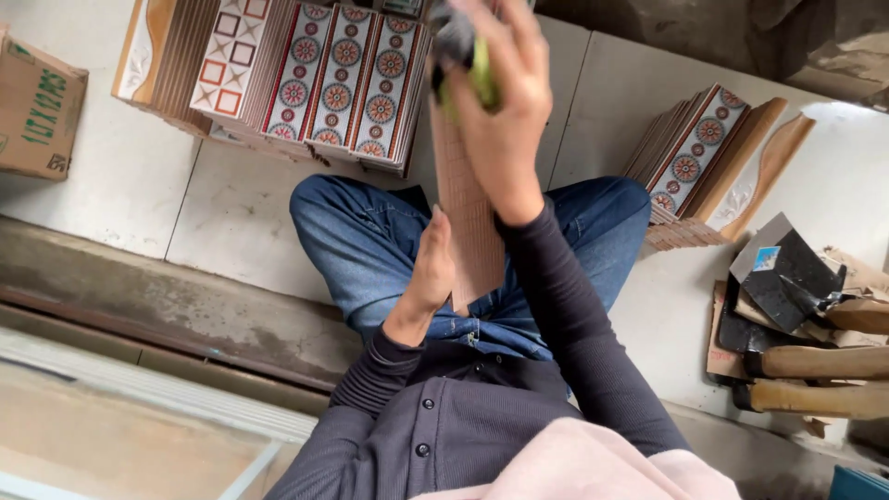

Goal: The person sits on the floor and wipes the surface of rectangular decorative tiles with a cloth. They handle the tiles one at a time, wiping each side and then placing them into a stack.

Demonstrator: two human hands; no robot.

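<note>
A long, narrow brown ceramic tile strip (469, 218) with a ribbed back is held upright at the centre of the view, above a lap in blue jeans (370, 245). Its lower end is steadied by the left hand (431, 268), whose palm and fingers are pressed flat against the strip's left edge, at about 7 o'clock from the strip's middle. The upper end, at 12 o'clock, is covered by the right hand (500, 88), which is clenched around a green and grey sponge-like pad (468, 60) laid against the strip.

On the pale tiled floor (120, 176), a row of patterned border tiles with red, blue and white rosettes (343, 83) is stood on edge at 11 o'clock. A second leaning stack of similar rosette tiles (694, 157) is seen at 2 o'clock. A brown cardboard box (37, 106) is placed at 9 o'clock, and several wooden-handled steel trowels (796, 306) are laid at 3 o'clock.
</note>
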